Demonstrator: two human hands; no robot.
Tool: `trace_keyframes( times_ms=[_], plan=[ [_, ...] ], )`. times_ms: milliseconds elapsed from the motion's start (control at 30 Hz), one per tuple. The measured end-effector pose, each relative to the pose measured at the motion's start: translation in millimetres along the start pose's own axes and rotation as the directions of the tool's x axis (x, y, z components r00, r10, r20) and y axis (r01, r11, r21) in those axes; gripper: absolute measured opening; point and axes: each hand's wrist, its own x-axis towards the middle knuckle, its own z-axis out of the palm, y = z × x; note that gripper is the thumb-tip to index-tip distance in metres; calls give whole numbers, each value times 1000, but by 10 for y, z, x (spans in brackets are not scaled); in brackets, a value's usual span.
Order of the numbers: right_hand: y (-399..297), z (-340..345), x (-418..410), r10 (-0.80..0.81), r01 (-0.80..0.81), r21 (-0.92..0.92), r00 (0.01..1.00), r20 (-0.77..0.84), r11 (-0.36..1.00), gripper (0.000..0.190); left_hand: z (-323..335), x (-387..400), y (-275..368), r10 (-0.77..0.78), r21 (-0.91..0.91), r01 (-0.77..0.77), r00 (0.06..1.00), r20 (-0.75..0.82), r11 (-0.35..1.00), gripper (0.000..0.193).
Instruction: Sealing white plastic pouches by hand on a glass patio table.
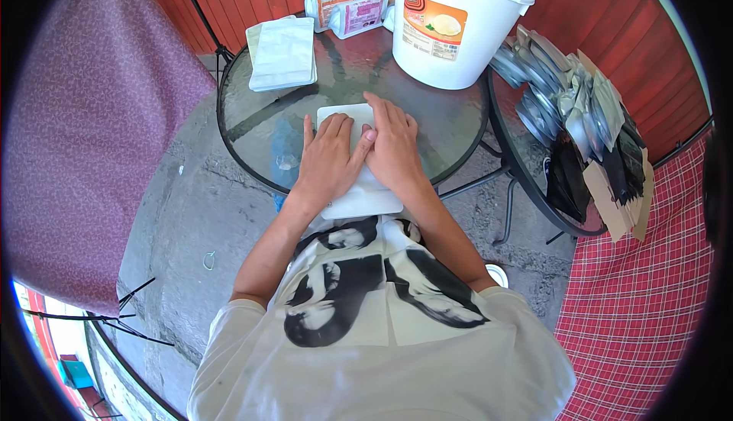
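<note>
A flat white pouch (365, 206) lies at the near edge of the round glass table (243, 114), its lower end reaching past the rim toward my shirt. My left hand (327, 160) rests palm down across its left half, little finger spread off the side. On the right half lies my right hand (396, 152), fingers pointing away from me. The left thumb meets the right hand near the pouch's middle. Both hands cover much of the pouch, and neither grips it. Farther off at the left sits a stack of flat pale pouches (283, 57).
A large white plastic bucket (435, 72) with a printed label stands at the back right. Several standing labelled pouches (359, 17) are beside it. A second table at right bears silver pouches (592, 100), black pouches (567, 183) and cardboard (606, 203). A black stand (197, 9) rises behind left.
</note>
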Motion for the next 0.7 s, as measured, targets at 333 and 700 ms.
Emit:
trace_keyframes(
  times_ms=[333, 700],
  plan=[
    [-35, -52, 1, 48, -46, -38, 997, 59, 998, 53, 6, -19, -1, 8, -27, -9, 999, -31, 1000, 56],
    [-56, -93, 12, 124, -108, -122, 983, 135, 987, 57, 40, -9, 17, -33, 17, 35, 991, -133, 999, 77]
  ],
)
